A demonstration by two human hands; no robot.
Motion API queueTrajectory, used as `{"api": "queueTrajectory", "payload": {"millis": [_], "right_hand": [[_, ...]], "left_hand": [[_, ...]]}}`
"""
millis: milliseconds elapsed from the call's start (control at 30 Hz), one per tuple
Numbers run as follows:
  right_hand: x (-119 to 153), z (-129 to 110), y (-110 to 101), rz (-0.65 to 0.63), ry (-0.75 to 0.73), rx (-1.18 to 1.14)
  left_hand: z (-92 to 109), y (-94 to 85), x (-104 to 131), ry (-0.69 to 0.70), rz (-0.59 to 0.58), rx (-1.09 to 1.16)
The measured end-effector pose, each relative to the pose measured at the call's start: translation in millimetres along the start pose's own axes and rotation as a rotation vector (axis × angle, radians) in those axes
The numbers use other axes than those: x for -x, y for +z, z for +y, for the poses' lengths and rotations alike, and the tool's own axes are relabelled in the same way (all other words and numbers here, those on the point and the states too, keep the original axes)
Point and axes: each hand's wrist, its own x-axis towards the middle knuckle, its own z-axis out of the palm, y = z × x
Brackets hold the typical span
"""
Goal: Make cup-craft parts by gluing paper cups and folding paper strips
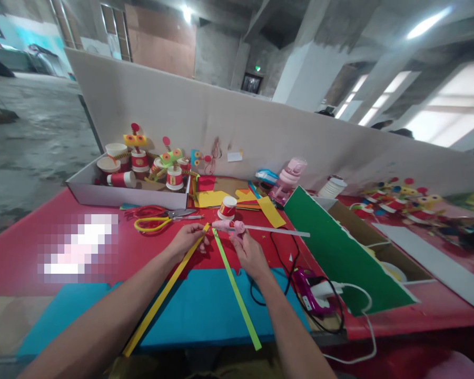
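My left hand [190, 240] pinches the upper end of a long yellow paper strip [161, 296], which slants down towards the table's front edge. In my right hand [249, 252] is a pink hot glue gun [228, 226], its nozzle pointing left at the tip of the yellow strip. A clear glue stick [278, 230] juts out of its back to the right. Below the nozzle a green paper strip [237, 289] runs down over the blue sheet [197, 300]. Just behind the glue gun stands a red and white paper cup [227, 207], upside down.
Yellow-handled scissors [154, 223] lie left of my hands. A white box [128, 197] holds paper-cup figures. Yellow paper pieces [211, 199] lie behind the cup. To the right are a purple power strip [312, 292] with cables and a green board [339, 252].
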Motion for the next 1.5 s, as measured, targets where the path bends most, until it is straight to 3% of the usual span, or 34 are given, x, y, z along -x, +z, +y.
{"api": "queueTrajectory", "payload": {"millis": [1033,1233,1500], "right_hand": [[1,-5,-5,-0.005,-0.010,0.096],[-2,2,-5,0.048,0.064,-0.233],[-5,11,-3,-0.078,0.311,-0.733]], "left_hand": [[-2,-1.1,-1,0.022,-0.029,-0.043],[-1,-1.8,-1,0.018,-0.035,0.019],[6,-2.7,3,-0.051,-0.096,0.099]]}}
